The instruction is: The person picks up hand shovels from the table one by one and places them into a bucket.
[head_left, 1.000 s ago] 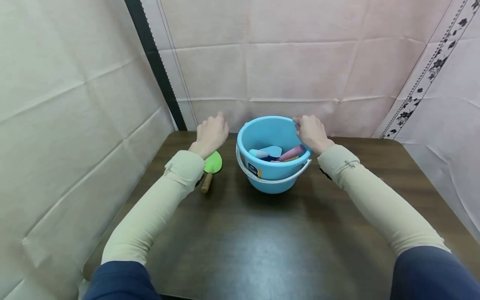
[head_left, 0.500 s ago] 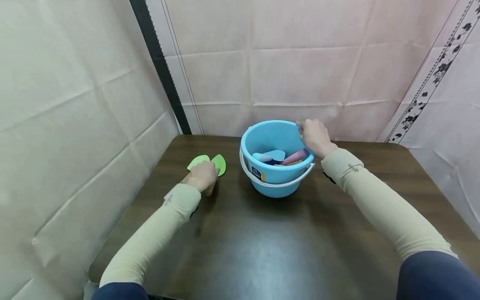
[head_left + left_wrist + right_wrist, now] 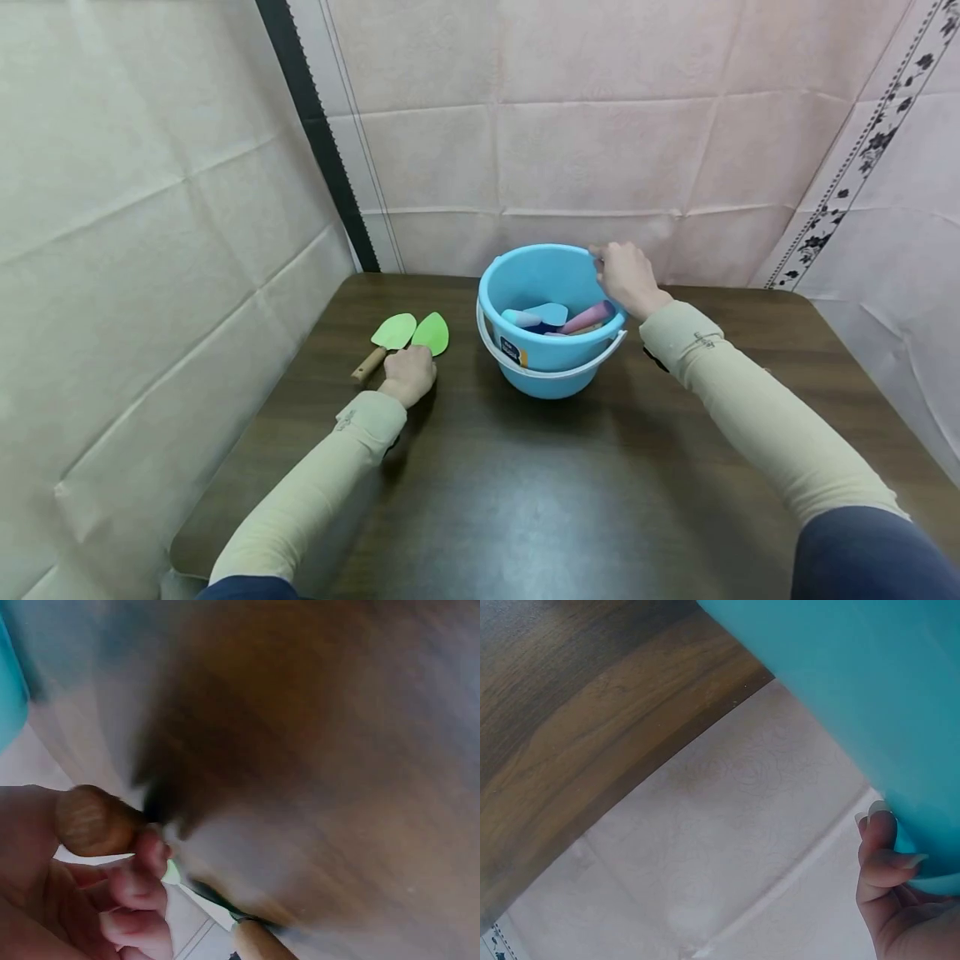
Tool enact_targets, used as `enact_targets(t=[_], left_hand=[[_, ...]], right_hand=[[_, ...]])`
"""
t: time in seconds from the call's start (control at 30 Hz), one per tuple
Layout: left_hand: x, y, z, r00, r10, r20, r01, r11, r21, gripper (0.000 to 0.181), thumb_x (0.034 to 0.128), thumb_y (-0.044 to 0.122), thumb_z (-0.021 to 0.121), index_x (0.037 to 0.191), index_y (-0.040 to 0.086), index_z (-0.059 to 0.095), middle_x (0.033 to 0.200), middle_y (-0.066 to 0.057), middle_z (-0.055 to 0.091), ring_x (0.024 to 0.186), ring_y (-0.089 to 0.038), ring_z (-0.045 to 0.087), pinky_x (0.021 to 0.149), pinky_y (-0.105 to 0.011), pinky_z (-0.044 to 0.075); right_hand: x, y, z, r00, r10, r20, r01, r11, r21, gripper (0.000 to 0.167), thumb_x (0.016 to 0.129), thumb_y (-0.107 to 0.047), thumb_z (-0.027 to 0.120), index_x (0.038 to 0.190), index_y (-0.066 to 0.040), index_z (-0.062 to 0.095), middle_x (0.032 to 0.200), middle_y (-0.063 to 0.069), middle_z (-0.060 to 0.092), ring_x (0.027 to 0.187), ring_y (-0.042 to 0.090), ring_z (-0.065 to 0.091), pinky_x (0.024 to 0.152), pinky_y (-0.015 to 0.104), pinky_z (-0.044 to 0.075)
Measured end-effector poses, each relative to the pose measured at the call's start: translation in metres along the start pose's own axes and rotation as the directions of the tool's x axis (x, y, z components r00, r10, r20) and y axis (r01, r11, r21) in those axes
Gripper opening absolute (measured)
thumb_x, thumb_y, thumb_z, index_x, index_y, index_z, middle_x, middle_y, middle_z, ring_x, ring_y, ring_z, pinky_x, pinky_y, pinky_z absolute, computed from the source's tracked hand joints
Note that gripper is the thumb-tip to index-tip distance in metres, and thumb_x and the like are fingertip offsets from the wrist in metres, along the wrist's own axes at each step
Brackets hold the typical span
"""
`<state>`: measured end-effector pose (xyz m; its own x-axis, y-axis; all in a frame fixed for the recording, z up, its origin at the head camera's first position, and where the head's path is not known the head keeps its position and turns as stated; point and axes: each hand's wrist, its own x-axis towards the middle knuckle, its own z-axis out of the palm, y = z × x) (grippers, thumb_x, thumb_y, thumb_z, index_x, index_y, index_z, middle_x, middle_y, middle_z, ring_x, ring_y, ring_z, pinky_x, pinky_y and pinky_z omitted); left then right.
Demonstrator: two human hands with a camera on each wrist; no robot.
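Note:
Two small trowels with light green, leaf-shaped blades and wooden handles lie side by side at the left of the head view. My left hand [image 3: 410, 373] grips the handle of the right trowel [image 3: 431, 334]; in the left wrist view the round wooden handle end [image 3: 97, 820] sits between thumb and fingers. Just left of that hand lies the other trowel [image 3: 394, 331], untouched. My right hand [image 3: 628, 277] pinches the far right rim of a light blue bucket [image 3: 555, 357]. The right wrist view shows its fingers curled over the bucket's edge [image 3: 937, 883].
Inside the bucket are a blue-bladed tool [image 3: 552, 312], a pink-purple handle [image 3: 588, 317] and a pale blue and lavender handle [image 3: 520, 318]. The bucket's bail [image 3: 536, 372] hangs down in front. A brown wooden table [image 3: 510, 475] is bordered by pale cloth walls [image 3: 600, 158].
My left hand, first raised near the bucket, has come down, laid the left trowel beside the other, and shifted right onto the right trowel's handle. The right hand keeps its hold on the rim.

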<state>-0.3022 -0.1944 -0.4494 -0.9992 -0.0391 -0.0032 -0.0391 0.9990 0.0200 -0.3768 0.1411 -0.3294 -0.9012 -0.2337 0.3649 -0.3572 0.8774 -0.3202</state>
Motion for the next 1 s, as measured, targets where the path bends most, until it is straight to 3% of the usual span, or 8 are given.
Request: enact_targets(t=[0.23,0.5,0.83,1.0], left_hand=[[0.002,0.000,0.006,0.997,0.017,-0.076,-0.018,1.000,-0.008,0.037,0.0910,0.017,0.052,0.054,0.012,0.046,0.060,-0.007,0.055,0.053,-0.022,0.056,0.048,-0.041,0.045],[0.004,0.000,0.005,0.995,0.025,-0.097,-0.025,1.000,-0.003,0.037,0.0888,0.016,0.053,0.053,0.013,0.045,0.060,-0.006,0.056,0.055,-0.023,0.058,0.051,-0.043,0.048],[0.007,0.004,-0.004,0.990,0.038,-0.137,-0.043,0.998,-0.037,0.031,0.0843,0.015,0.054,0.054,0.012,0.049,0.070,-0.012,0.065,0.066,-0.030,0.065,0.054,-0.048,0.050],[0.008,0.006,-0.012,0.987,0.055,-0.153,-0.060,0.998,-0.029,0.030,0.0845,0.016,0.055,0.055,0.010,0.053,0.074,-0.014,0.067,0.068,-0.032,0.066,0.055,-0.048,0.051]], right_hand=[[-0.001,0.001,0.000,1.000,-0.010,-0.009,0.010,1.000,0.002,0.039,0.094,-0.002,0.049,0.132,0.000,0.056,0.082,0.024,0.067,0.059,0.024,0.046,0.057,0.036,0.040],[-0.001,0.000,-0.002,1.000,-0.005,0.006,0.005,1.000,0.000,0.039,0.094,-0.001,0.047,0.133,0.000,0.055,0.102,0.027,0.068,0.065,0.026,0.049,0.062,0.040,0.043],[-0.002,0.001,0.000,1.000,-0.011,0.008,0.011,1.000,0.025,0.039,0.094,0.000,0.049,0.133,0.001,0.054,0.075,0.022,0.064,0.055,0.023,0.045,0.055,0.033,0.038],[-0.002,0.001,0.000,1.000,-0.009,0.002,0.009,1.000,0.026,0.038,0.094,0.000,0.049,0.132,0.002,0.055,0.077,0.023,0.065,0.054,0.023,0.044,0.053,0.033,0.037]])
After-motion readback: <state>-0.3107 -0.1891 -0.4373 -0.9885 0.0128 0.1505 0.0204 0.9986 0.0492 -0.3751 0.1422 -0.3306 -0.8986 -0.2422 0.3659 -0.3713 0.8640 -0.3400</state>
